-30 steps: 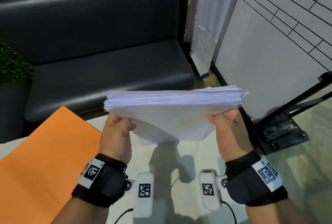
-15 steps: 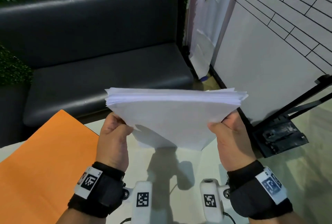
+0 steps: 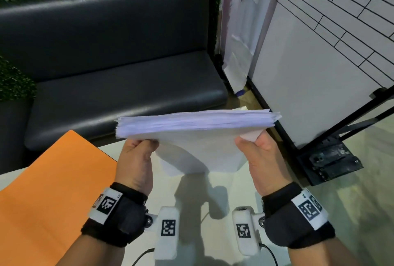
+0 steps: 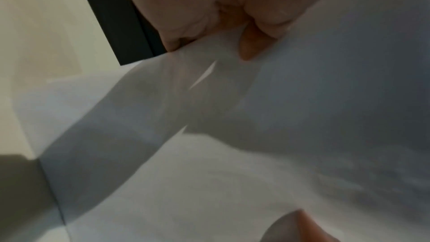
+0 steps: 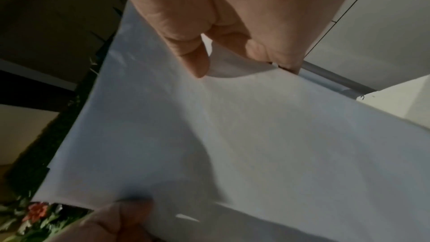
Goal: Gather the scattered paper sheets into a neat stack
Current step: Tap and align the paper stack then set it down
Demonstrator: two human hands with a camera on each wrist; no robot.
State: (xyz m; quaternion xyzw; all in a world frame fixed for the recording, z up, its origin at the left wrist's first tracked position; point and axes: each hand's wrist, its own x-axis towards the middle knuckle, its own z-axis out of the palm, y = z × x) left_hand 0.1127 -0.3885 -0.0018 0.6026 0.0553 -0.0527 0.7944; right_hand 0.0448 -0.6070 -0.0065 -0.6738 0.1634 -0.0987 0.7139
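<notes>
Paper stack (image 3: 198,125) lifted, its side edges pinched between fingers of left hand (image 3: 136,161) and right hand (image 3: 263,161).

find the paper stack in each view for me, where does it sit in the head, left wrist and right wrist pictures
Head: the paper stack sits at centre, held on edge between left hand and right hand.
Left wrist: the stack fills the middle and right, below the fingers.
Right wrist: the stack fills the centre, below the thumb.
Shared landmark: the black sofa, a dark strip at upper left in the left wrist view and dark at left in the right.
</notes>
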